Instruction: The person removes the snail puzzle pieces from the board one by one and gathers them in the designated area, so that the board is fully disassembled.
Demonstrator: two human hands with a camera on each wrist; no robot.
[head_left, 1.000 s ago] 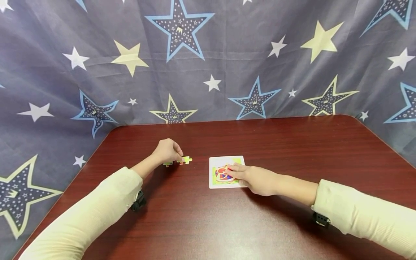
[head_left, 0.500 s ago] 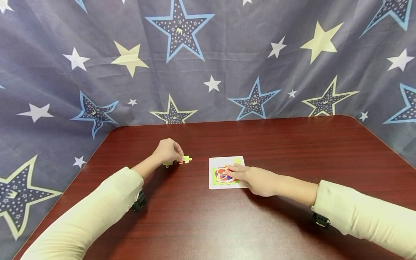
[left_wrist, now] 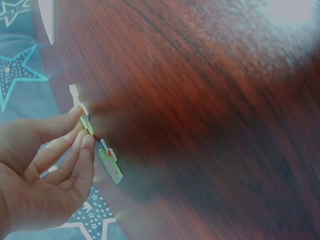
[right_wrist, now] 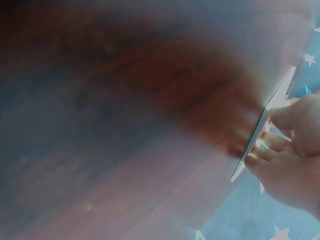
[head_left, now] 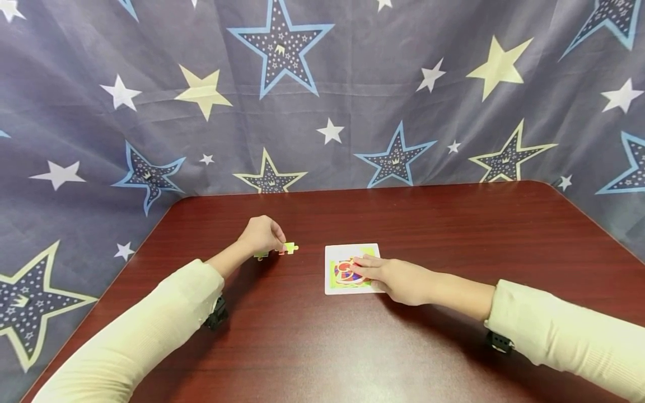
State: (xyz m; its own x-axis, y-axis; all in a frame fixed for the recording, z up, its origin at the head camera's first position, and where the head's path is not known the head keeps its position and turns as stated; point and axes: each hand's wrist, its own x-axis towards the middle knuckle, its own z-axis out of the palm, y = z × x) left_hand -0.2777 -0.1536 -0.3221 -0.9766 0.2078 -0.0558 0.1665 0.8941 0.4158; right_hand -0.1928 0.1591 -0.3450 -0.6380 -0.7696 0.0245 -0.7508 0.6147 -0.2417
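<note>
My left hand [head_left: 263, 234] pinches a small yellow-green and red jigsaw puzzle piece [head_left: 290, 248] between thumb and fingertips, low over the table. In the left wrist view the thumb lies on one side of that piece [left_wrist: 75, 94]. A second puzzle piece [left_wrist: 111, 167] lies just beside the fingers; the hand partly covers it in the head view. Right of these lies a white-bordered puzzle board [head_left: 330, 253] with a red, blue and yellow-green picture. My right hand [head_left: 403, 281] rests on its right side with fingers extended, covering part of the picture.
The dark red-brown wooden table [head_left: 322, 347] extends around both hands, glossy near the front. Behind it hangs a grey-blue curtain [head_left: 363, 73] with stars. A black device sits under each cream sleeve [head_left: 166, 305].
Almost nothing differs. The left hand keeps its pinch on the puzzle piece, which shifts very slightly, and the right hand stays on the board. The whole head view drifts a few pixels.
</note>
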